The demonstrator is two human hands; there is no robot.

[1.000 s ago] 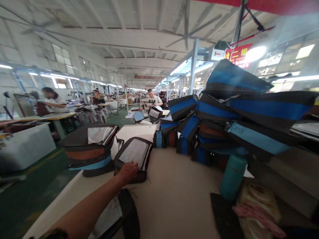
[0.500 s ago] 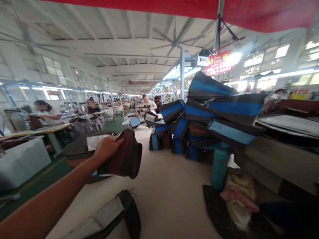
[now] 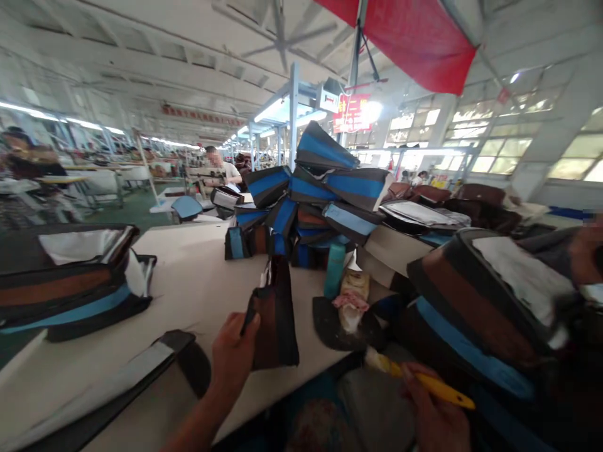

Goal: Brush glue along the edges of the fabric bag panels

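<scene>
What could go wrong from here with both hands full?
1. The yellow-handled brush in the right hand could smear the brown-and-black boxy fabric piece in the left hand, if its bristles are wet; I can't tell.
2. The uneven pile of blue-and-black fabric pieces might slide onto the teal cylindrical bottle.

Factory workshop for fabric goods. Near: a broad, pale worktable [image 3: 188,254] with a heap of striped fabric cases [image 3: 351,187], alike in make, at its far side. Far left: a worker [image 3: 232,174] at a machine [image 3: 206,176], apparently for sewing, and further workbenches [image 3: 63,180] along the hall. Above: a beamed ceiling [image 3: 141,37], a large fan [image 3: 281,45] and rows of tube lights [image 3: 35,112]. Right: multi-paned windows [image 3: 504,154].
</scene>
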